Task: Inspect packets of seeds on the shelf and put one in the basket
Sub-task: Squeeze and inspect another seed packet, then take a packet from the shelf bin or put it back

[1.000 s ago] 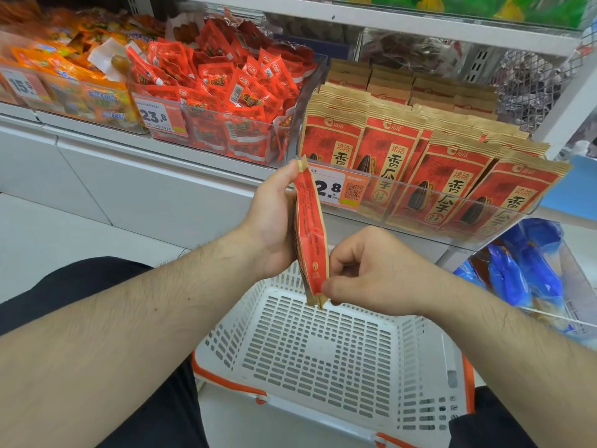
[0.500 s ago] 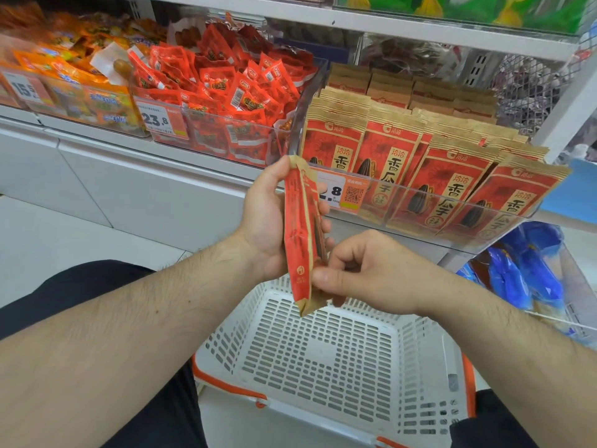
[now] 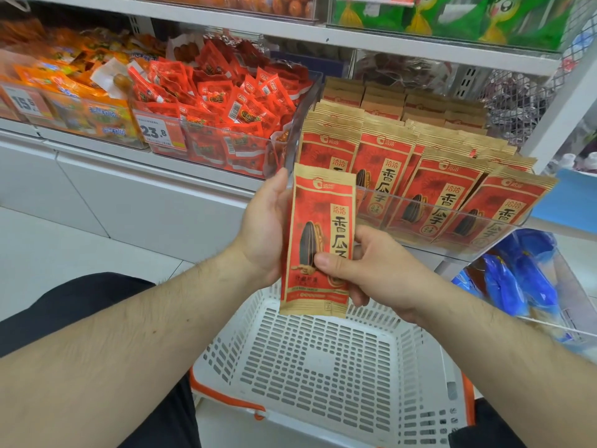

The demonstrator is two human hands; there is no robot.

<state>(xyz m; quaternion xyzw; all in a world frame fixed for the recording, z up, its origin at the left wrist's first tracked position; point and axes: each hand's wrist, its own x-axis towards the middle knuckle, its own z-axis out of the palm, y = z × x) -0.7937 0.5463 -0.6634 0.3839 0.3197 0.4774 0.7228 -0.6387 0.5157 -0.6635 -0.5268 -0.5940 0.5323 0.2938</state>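
Now the seed packet point(image 3: 318, 240) faces up, upright above the white basket point(image 3: 323, 367): left hand point(image 3: 265, 231) cradles its edge, fingers curled behind; right hand point(image 3: 371, 270) pinches the lower front, thumb on top. More packets point(image 3: 436, 195) fill the shelf tray behind.

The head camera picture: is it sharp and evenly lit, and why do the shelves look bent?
Head view: even shop light, no harsh shadows; the seed packet, held in both hands, is sharp enough to read; the wide lens bows the upper shelf; the clear bin front shows faint glare; far corners look softer.
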